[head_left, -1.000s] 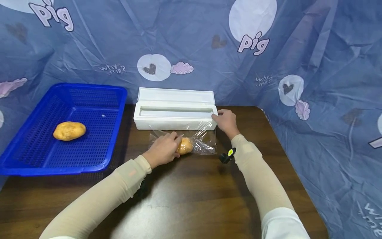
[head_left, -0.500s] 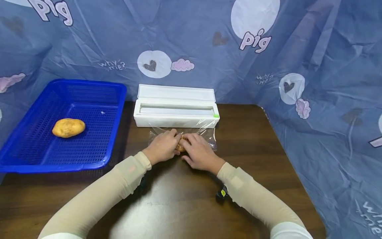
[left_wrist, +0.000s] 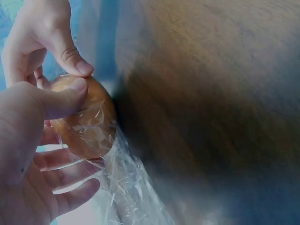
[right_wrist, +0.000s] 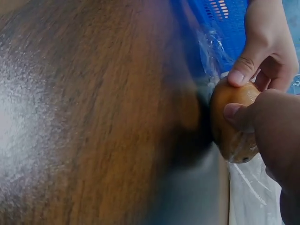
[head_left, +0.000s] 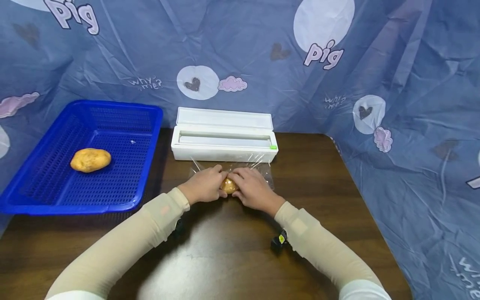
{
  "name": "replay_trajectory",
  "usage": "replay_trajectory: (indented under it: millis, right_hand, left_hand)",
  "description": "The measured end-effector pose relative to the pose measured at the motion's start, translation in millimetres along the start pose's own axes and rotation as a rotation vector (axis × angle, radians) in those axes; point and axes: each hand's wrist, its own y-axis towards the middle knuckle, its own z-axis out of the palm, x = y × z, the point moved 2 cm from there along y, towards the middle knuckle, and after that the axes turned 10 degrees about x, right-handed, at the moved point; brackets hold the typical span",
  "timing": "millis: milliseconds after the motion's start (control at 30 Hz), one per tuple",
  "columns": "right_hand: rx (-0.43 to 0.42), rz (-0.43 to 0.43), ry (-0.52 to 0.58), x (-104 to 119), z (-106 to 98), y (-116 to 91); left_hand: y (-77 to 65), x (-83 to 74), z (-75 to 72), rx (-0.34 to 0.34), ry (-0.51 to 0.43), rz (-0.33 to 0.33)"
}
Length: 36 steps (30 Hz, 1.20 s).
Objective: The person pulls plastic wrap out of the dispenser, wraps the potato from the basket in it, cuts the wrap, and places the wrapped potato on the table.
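Note:
A potato [head_left: 229, 187] lies between both hands near the middle of the table, with clear plastic wrap [left_wrist: 133, 187] stretched over it. From the left, my left hand [head_left: 205, 185] grips the potato, its thumb on the near side and the fingers behind. My right hand [head_left: 256, 189] grips it from the other side, thumb also in front. In the right wrist view both thumbs press on the potato [right_wrist: 232, 126]. The wrap trails from the potato toward a white wrap dispenser box [head_left: 225, 156] just behind the hands, whose lid stands raised.
At the left stands a blue plastic basket [head_left: 148, 166] with another potato [head_left: 91, 160] in it. A green tab [head_left: 273, 147] sits at the box's right front. The brown wooden table [head_left: 225, 258] ends at a patterned blue cloth [head_left: 262, 100] behind and on the right.
My right hand has left the dispenser box's right end and come down to the potato, where it now grips alongside my left hand. The left hand has stayed at the potato.

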Motion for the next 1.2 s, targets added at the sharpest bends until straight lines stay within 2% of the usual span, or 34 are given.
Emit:
replay_trajectory:
  millis: [100, 200, 333, 400, 467, 567, 767, 1033, 1133, 1200]
  right_hand:
    - [0.01, 0.002, 0.002, 0, -4, -1]
    - [0.029, 0.009, 0.011, -2, -7, -2]
    - [0.042, 0.012, 0.044, -5, -11, -2]
    - [0.043, 0.015, 0.061, -6, -12, -2]
    - [0.049, 0.022, 0.064, -7, -12, -3]
    - [0.076, 0.024, 0.063, -8, -12, -3]
    - [0.11, 0.004, 0.075, -6, -12, -4]
    - [0.111, 0.007, 0.101, -9, -14, -11]
    - [0.124, 0.008, 0.113, -9, -15, -12]
    - [0.141, 0.011, 0.112, -10, -15, -11]
  left_hand:
    - [-1.9, 1.7, -1.6, 0.022, -0.059, 0.0]
    - [-6.7, 6.6, -3.5, 0.0, -0.155, -0.024]
    - [-16.1, 19.3, -6.9, -0.132, -0.248, -0.083]
    - [-18.9, 25.5, -8.1, -0.204, -0.252, -0.1]
    - [-19.4, 31.3, -7.7, -0.243, -0.227, -0.119]
    - [-18.4, 39.6, -5.1, -0.239, -0.174, -0.144]
    - [-15.4, 52.8, -0.4, -0.18, -0.069, -0.233]
    - [-11.2, 57.8, -5.8, -0.152, -0.13, -0.366]
    - [-11.8, 58.8, -4.9, -0.14, -0.13, -0.409]
    - [-13.6, 56.9, -5.0, -0.158, -0.119, -0.437]
